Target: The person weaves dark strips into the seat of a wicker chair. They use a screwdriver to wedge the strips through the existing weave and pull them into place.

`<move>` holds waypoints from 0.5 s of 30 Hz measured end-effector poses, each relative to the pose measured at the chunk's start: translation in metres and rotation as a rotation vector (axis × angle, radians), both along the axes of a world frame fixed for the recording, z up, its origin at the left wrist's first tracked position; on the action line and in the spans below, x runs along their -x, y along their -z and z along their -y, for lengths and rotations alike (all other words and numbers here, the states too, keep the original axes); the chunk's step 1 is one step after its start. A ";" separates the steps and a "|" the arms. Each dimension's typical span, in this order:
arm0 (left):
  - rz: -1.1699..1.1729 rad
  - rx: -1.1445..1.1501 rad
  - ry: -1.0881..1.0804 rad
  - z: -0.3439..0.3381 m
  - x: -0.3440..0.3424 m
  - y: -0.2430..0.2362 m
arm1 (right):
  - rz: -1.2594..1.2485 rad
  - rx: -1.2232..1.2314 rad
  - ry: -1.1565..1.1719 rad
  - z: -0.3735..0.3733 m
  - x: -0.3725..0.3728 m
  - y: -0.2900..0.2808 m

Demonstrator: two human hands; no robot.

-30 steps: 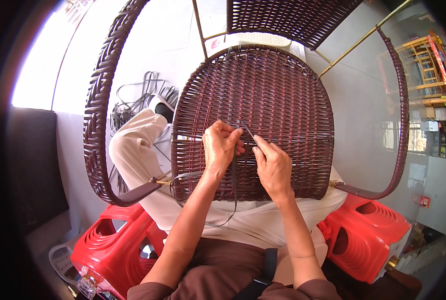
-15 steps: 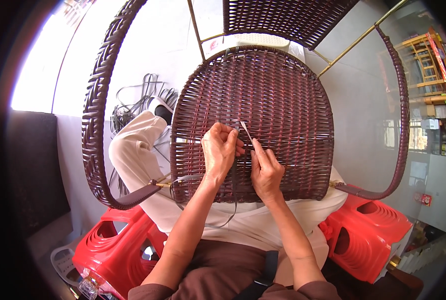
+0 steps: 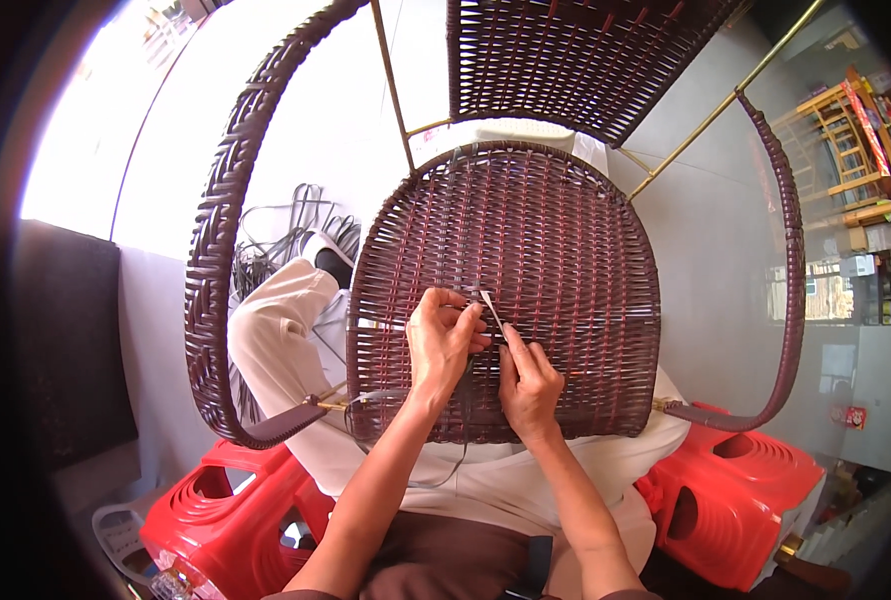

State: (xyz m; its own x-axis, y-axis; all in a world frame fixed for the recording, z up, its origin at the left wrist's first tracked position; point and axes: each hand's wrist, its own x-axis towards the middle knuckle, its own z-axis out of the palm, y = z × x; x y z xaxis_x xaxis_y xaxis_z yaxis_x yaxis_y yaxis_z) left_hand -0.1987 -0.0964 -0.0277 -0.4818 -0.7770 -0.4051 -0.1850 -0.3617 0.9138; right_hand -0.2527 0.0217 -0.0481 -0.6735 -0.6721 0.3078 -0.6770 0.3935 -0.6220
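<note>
One strip is pinched in the left hand and a sliver in the right hand, inside the seat's edges, both likely light, springy, best held near the tip.

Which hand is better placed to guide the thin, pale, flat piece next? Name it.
Probably the right hand: it holds the thin pale piece over the dark brown woven seat, while the left hand pinches beside the piece's tip.
</note>
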 end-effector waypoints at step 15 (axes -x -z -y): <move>-0.081 -0.087 0.052 -0.001 -0.007 0.008 | 0.148 -0.161 -0.040 0.009 0.022 -0.044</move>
State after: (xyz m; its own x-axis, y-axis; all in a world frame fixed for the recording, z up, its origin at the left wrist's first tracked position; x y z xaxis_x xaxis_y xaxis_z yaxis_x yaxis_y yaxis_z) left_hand -0.1921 -0.0952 -0.0359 -0.5544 -0.7137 -0.4282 -0.1326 -0.4322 0.8920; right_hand -0.2748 0.0132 -0.0038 -0.6752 -0.7317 0.0936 -0.5999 0.4707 -0.6469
